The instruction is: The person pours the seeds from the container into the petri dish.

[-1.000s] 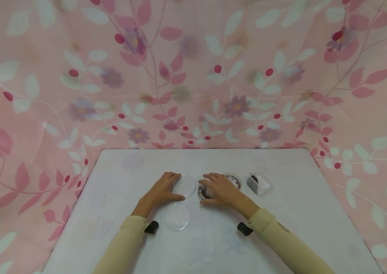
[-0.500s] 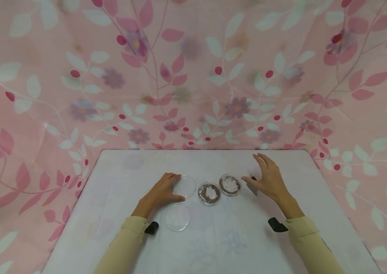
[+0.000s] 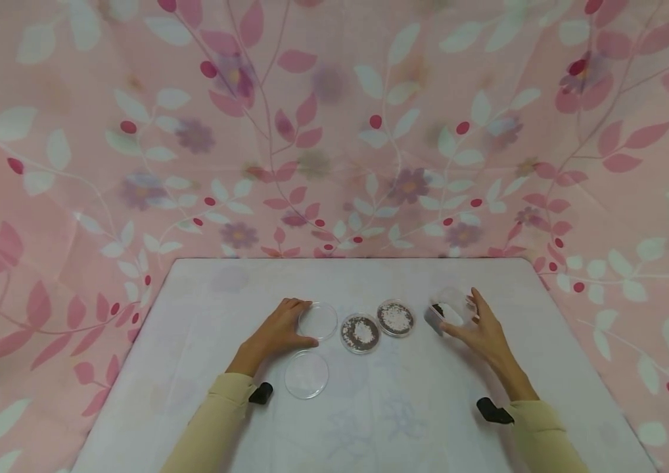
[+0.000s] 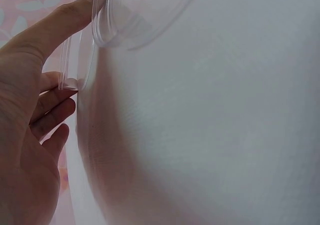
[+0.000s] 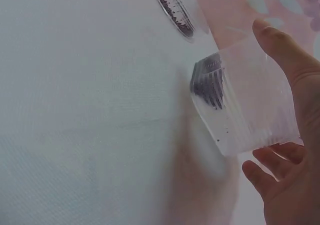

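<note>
Near the table's middle, my left hand point(image 3: 278, 325) holds a clear petri dish point(image 3: 318, 322) at its left side, thumb and fingers at opposite points of the rim. In the left wrist view the thumb presses along clear dish edges point(image 4: 100, 30). My right hand point(image 3: 479, 332) grips a clear plastic tub point(image 5: 250, 100) from its right side, thumb on one wall and fingers at the opposite one. Dark granules point(image 5: 210, 82) are gathered at one end of this tub. Left of it sit two petri dishes, a nearer one point(image 3: 361, 334) and a farther one point(image 3: 395, 318), with dark grains and white bits.
Another clear round dish or lid point(image 3: 307, 374) lies in front of the left hand's dish. A white cloth covers the table point(image 3: 370, 420). Pink leaf-patterned fabric point(image 3: 334, 131) hangs behind and at both sides. Black wrist devices point(image 3: 494, 410) sit below the sleeves.
My right hand has gone from over the dark-filled dishes to the right, reached across the tub and come back to grip its right side. The left hand has stayed in place.
</note>
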The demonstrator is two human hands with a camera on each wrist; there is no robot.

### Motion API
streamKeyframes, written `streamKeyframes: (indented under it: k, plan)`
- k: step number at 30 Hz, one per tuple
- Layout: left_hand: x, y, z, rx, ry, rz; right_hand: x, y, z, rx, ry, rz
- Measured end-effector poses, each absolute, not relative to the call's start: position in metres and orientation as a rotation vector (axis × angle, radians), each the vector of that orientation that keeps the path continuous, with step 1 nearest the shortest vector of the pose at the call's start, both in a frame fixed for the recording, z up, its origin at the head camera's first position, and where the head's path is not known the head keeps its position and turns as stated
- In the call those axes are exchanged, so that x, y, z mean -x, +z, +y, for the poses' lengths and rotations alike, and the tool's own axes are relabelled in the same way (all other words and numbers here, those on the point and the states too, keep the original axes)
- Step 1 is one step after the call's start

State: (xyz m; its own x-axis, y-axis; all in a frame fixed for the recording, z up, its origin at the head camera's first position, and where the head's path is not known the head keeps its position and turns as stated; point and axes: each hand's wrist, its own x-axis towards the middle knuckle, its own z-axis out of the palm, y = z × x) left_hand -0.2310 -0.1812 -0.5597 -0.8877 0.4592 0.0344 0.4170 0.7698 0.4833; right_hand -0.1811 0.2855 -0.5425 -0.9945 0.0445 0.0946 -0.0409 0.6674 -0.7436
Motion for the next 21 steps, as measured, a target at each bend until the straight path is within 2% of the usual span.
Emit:
streamKeyframes:
  k: [21]
  plan:
    - [0.23, -0.558, -0.181, -0.689, 0.749, 2.871, 0.175, -0.559, 0.287, 0.098, 1.482, -2.705]
